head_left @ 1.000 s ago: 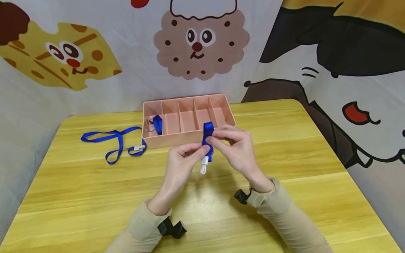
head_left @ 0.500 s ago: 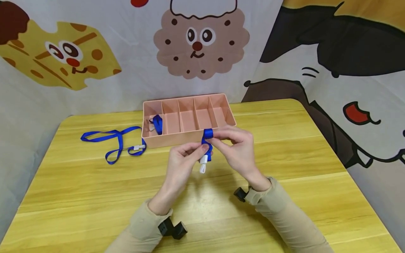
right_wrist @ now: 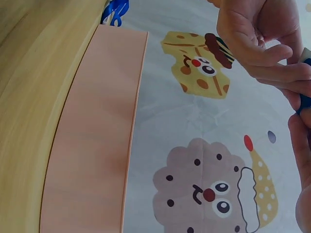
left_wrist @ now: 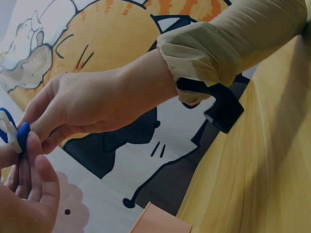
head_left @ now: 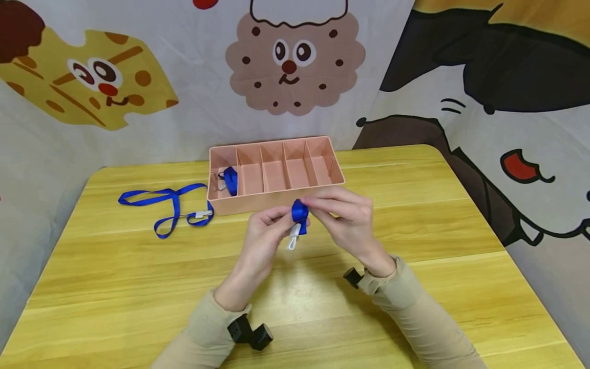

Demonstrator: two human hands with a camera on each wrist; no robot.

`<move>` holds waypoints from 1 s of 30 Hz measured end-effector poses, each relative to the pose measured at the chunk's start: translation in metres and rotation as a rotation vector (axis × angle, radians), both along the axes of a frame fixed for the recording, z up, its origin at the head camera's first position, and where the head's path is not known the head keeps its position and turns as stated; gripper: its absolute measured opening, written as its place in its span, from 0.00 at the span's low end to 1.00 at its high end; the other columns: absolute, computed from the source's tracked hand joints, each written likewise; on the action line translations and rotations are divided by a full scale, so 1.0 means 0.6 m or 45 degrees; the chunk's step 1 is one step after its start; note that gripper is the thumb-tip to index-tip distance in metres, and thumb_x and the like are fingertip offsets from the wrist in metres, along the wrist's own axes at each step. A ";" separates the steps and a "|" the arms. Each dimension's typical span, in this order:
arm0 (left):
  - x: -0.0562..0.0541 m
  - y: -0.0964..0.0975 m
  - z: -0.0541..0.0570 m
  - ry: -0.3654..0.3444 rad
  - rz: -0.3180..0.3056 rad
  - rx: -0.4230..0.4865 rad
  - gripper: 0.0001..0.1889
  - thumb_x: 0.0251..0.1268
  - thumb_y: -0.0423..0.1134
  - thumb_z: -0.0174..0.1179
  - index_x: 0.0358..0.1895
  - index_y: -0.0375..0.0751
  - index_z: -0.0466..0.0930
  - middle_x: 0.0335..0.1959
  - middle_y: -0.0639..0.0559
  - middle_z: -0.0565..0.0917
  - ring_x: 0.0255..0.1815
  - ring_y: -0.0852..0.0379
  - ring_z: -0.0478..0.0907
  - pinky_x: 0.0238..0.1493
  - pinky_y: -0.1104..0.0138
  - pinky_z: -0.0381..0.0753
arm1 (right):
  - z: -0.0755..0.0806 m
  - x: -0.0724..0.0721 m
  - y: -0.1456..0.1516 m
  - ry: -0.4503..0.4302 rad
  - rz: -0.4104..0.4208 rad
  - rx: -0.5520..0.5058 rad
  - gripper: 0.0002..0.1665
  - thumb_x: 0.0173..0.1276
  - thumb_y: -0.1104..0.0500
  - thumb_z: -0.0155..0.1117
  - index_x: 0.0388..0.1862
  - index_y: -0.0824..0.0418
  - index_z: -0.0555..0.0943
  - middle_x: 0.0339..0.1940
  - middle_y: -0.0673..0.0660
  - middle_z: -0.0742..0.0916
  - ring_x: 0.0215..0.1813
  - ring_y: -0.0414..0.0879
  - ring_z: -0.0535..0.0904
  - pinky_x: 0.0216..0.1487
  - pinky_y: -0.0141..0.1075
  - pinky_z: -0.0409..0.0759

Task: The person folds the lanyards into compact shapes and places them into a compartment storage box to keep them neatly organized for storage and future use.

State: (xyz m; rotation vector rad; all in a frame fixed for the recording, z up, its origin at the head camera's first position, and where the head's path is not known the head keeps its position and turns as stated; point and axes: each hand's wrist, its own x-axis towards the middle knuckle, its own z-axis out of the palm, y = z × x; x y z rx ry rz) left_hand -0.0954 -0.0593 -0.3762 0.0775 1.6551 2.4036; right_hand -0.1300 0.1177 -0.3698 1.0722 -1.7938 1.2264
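A blue lanyard (head_left: 300,211), rolled into a small loop with its white plastic clip (head_left: 293,238) hanging below, is held up between both hands over the table. My left hand (head_left: 261,241) pinches it from the left between thumb and fingers. From the right, my right hand (head_left: 344,218) pinches the top of the strap with thumb and fingertips. The left wrist view shows the right hand (left_wrist: 92,104) with its fingertips at the blue strap (left_wrist: 23,133). In the right wrist view only a sliver of the lanyard (right_wrist: 305,99) appears at the right edge.
Behind the hands stands a pink box (head_left: 276,200) with several compartments. Its leftmost one holds a folded blue lanyard (head_left: 231,182). Another lanyard (head_left: 176,202) lies spread in loops on the wooden table (head_left: 115,287), left of the box. A printed cloth (head_left: 198,77) hangs behind.
The raised strap end has been folded down into a tighter loop, and the right fingertips have come down with it. The left hand keeps its hold, nearly still.
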 end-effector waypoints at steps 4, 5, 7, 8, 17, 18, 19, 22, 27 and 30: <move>-0.002 -0.002 0.001 -0.018 -0.057 0.082 0.16 0.79 0.29 0.54 0.34 0.49 0.89 0.29 0.62 0.91 0.30 0.66 0.84 0.36 0.73 0.82 | 0.000 -0.003 0.001 0.103 0.009 0.015 0.17 0.77 0.61 0.64 0.35 0.74 0.90 0.31 0.66 0.91 0.33 0.55 0.89 0.45 0.28 0.89; -0.002 -0.003 0.001 -0.019 -0.069 0.100 0.17 0.79 0.29 0.53 0.34 0.50 0.89 0.29 0.62 0.91 0.30 0.67 0.84 0.36 0.74 0.83 | 0.000 -0.004 0.001 0.125 0.013 0.015 0.16 0.77 0.62 0.64 0.35 0.74 0.90 0.30 0.65 0.91 0.33 0.54 0.89 0.44 0.28 0.88; -0.003 -0.004 0.001 -0.014 -0.092 0.118 0.19 0.80 0.29 0.52 0.34 0.51 0.89 0.30 0.62 0.91 0.31 0.67 0.84 0.36 0.74 0.83 | 0.000 -0.005 0.002 0.171 0.015 0.030 0.15 0.77 0.63 0.64 0.36 0.74 0.90 0.30 0.64 0.91 0.32 0.54 0.88 0.43 0.29 0.88; -0.003 -0.004 0.000 -0.010 -0.100 0.122 0.19 0.80 0.29 0.51 0.34 0.52 0.89 0.30 0.63 0.91 0.31 0.67 0.84 0.37 0.75 0.83 | 0.000 -0.005 0.002 0.190 0.015 0.038 0.14 0.77 0.64 0.63 0.36 0.73 0.90 0.30 0.64 0.90 0.32 0.54 0.88 0.43 0.30 0.89; -0.006 -0.012 0.002 0.026 -0.102 0.102 0.15 0.84 0.36 0.52 0.39 0.51 0.88 0.34 0.63 0.93 0.38 0.68 0.88 0.46 0.74 0.86 | 0.006 -0.005 0.006 0.295 -0.059 0.183 0.14 0.78 0.66 0.61 0.38 0.71 0.91 0.33 0.63 0.91 0.35 0.54 0.89 0.43 0.37 0.90; -0.007 -0.013 0.004 0.037 -0.104 0.082 0.14 0.83 0.36 0.53 0.39 0.52 0.88 0.34 0.64 0.93 0.37 0.68 0.88 0.46 0.74 0.87 | 0.007 -0.005 0.007 0.304 -0.065 0.206 0.14 0.78 0.66 0.61 0.39 0.71 0.91 0.34 0.63 0.91 0.35 0.54 0.89 0.43 0.37 0.90; -0.007 -0.014 0.005 0.043 -0.103 0.060 0.14 0.81 0.35 0.55 0.39 0.53 0.89 0.34 0.64 0.93 0.37 0.68 0.88 0.46 0.74 0.87 | 0.007 -0.005 0.008 0.303 -0.070 0.230 0.14 0.79 0.65 0.60 0.39 0.70 0.91 0.35 0.63 0.91 0.36 0.54 0.89 0.44 0.37 0.90; -0.008 -0.017 0.009 0.070 -0.070 -0.028 0.13 0.76 0.27 0.58 0.44 0.47 0.91 0.33 0.67 0.92 0.36 0.69 0.87 0.46 0.72 0.87 | 0.008 -0.004 0.010 0.214 -0.062 0.261 0.14 0.79 0.63 0.61 0.41 0.70 0.91 0.37 0.63 0.91 0.39 0.54 0.90 0.42 0.34 0.88; -0.002 -0.015 0.014 0.213 0.150 -0.209 0.12 0.71 0.27 0.64 0.53 0.25 0.87 0.38 0.54 0.95 0.37 0.68 0.89 0.49 0.71 0.89 | 0.015 0.014 0.000 -0.328 -0.025 0.059 0.08 0.72 0.70 0.68 0.45 0.73 0.90 0.41 0.67 0.92 0.43 0.48 0.91 0.45 0.25 0.87; 0.002 -0.009 0.012 0.354 0.333 -0.283 0.12 0.69 0.26 0.67 0.53 0.23 0.87 0.44 0.36 0.93 0.38 0.69 0.89 0.45 0.73 0.89 | 0.017 0.029 -0.012 -0.592 -0.022 -0.067 0.12 0.67 0.74 0.70 0.49 0.74 0.89 0.44 0.69 0.92 0.47 0.40 0.90 0.50 0.29 0.90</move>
